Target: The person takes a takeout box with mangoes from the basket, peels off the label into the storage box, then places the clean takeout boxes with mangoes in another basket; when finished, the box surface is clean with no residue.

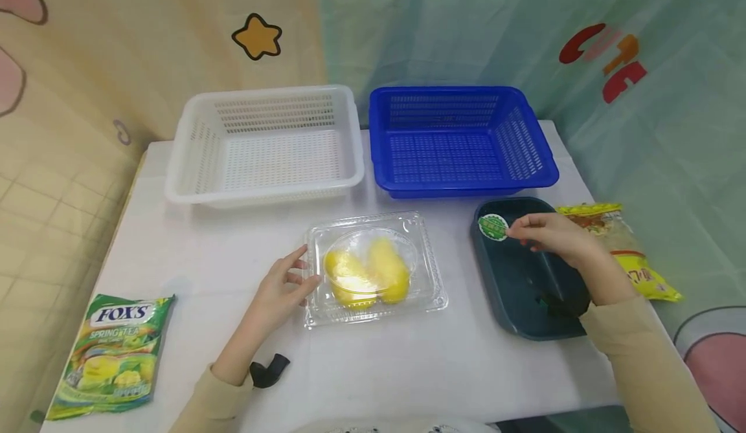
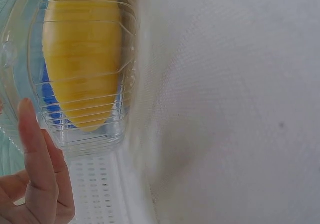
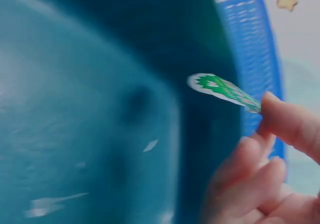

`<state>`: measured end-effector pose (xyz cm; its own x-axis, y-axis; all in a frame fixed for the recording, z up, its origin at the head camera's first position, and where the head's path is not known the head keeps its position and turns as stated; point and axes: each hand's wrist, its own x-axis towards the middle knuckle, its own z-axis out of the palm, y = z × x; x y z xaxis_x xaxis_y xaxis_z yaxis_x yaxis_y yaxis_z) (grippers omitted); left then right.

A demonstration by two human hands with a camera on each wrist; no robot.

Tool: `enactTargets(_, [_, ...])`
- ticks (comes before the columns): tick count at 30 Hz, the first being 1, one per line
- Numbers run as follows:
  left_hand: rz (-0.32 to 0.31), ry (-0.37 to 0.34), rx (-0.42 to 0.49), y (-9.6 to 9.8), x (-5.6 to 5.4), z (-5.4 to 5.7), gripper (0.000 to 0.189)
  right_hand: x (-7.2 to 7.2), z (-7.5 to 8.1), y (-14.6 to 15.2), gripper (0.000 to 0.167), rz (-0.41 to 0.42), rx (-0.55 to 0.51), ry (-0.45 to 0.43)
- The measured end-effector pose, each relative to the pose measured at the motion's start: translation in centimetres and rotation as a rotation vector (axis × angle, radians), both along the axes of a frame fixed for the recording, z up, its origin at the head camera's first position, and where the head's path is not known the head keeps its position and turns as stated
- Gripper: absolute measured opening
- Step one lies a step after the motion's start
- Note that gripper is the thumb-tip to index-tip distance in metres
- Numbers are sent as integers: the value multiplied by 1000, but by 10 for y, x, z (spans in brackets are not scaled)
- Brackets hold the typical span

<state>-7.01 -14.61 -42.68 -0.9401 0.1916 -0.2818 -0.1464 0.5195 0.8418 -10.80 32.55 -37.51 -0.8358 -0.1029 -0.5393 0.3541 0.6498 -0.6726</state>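
One round sticker [image 1: 492,227] is above the dark tub [image 1: 504,281], its edge pinched by your right hand [image 1: 550,235] — probably light, thin, easily creased; hold only this edge. Your left hand [image 1: 284,289], fingers relaxed, touches the clear box [image 1: 432,272].

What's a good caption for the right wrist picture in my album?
A right hand pinches a green-and-white sticker over a dark teal tub, with a blue basket beyond.

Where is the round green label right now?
In the head view, the label is right of centre, pinched in the right hand over the far-left corner of the dark tray.
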Motion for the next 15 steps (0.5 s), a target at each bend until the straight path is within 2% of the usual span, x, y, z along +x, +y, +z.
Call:
enactTargets(3, [12,-4,10,-1,1,0,71,-2,-18,15,44,-18,-35,-117])
enactTargets(5, [18,-5,17,-2,1,-1,71,-5,-26,20,44,-26,-29,-156])
enactTargets(8, [21,-7,17,-2,1,-2,70,-8,-33,21,44,-40,38,-140])
enactTargets(11, [22,-4,12,-1,2,-2,70,-9,-36,19,44,-55,128,-88])
enactTargets(15, [18,-4,10,-1,2,-1,70,-8,-33,20,49,-102,152,-42])
